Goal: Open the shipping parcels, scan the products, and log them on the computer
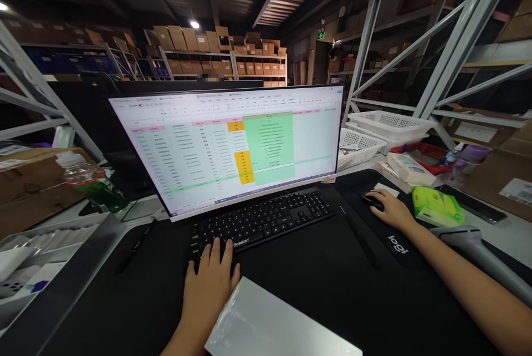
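Black plastic keyboard [266,217] lies below the lit monitor [208,159], and the left hand [210,278] rests with spread fingers at its lower left keys, grasping nothing. Well apart from it, the right hand [392,209] is curved over the dark mouse [372,201], holding it on the mouse pad [376,231]. Between the two forearms, close to the left wrist, a pale flat package [282,323] with shiny film lies at the lower edge of the view.

As I judge, a wrong entry in the table on the monitor is the main risk: a finger resting on the keys could press one by accident, or the mouse could slip and select another cell. If the left forearm swings to the right, it could push the package. The thin black stick [359,237] near the mouse pad could be knocked by a wide sweep of the mouse.

The package is cut off below, so its full shape cannot be told. The fingers cover some keys, and the right hand hides part of the mouse. Small writing on the monitor is too blurred to read, and whether the left thumb touches the package, I cannot tell
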Action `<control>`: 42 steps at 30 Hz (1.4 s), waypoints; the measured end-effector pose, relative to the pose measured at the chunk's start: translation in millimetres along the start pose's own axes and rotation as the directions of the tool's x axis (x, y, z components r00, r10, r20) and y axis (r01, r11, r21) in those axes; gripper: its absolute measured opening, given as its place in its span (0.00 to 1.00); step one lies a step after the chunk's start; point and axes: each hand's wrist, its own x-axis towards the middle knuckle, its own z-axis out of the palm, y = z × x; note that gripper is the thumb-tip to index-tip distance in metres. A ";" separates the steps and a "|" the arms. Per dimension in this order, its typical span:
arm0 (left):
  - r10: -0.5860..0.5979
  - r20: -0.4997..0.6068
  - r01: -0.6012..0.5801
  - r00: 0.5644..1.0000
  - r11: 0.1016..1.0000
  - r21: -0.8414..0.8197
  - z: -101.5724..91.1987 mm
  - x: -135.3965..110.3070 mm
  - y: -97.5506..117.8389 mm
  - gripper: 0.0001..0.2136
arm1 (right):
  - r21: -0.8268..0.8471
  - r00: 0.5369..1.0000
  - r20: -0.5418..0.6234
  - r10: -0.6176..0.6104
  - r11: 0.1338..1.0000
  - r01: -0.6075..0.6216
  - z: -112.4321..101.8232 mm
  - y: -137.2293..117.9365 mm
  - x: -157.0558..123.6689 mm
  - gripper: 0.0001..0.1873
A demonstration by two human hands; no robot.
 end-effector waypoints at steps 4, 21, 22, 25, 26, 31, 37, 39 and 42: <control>0.002 -0.022 -0.002 1.000 1.000 0.008 3.5 0.1 -0.2 0.26 | -0.003 1.000 -0.005 0.028 1.000 -0.028 -0.1 -1.9 -0.4 0.21; 0.010 0.017 -0.010 1.000 1.000 0.015 -6.2 -1.6 -0.7 0.26 | 0.010 0.999 0.009 0.038 0.999 -0.038 -4.7 -8.7 0.6 0.21; 0.009 0.021 -0.010 1.000 1.000 0.017 -6.3 -1.6 -0.7 0.26 | 0.012 0.999 0.007 0.040 0.999 -0.040 -4.7 -9.0 0.6 0.21; 0.008 0.028 -0.008 1.000 1.000 0.026 -6.5 -1.6 -0.7 0.26 | 0.005 0.999 -0.005 0.051 0.999 -0.051 -4.1 -9.5 0.4 0.21; 0.009 0.026 -0.010 1.000 1.000 0.028 -6.3 -1.6 -0.6 0.26 | -0.002 0.998 -0.009 0.057 0.998 -0.057 -3.7 -9.4 0.4 0.21; 0.012 0.020 -0.013 1.000 1.000 0.026 -4.9 0.1 0.2 0.26 | -0.022 0.996 -0.039 0.075 0.997 -0.075 -0.3 -7.5 0.8 0.21; 0.005 0.032 -0.006 0.999 1.000 0.026 -6.0 0.1 0.0 0.26 | -0.048 0.996 -0.034 0.086 0.995 -0.087 2.4 -4.6 1.2 0.21; 0.006 0.023 -0.006 1.000 1.000 0.023 -5.3 -0.5 -0.3 0.26 | -0.050 0.996 -0.026 0.091 0.995 -0.092 2.8 -4.0 1.1 0.21; 0.007 -0.003 -0.007 1.000 1.000 0.026 -2.7 -0.7 -0.7 0.26 | -0.040 0.995 -0.033 0.095 0.995 -0.097 3.7 -3.0 1.3 0.21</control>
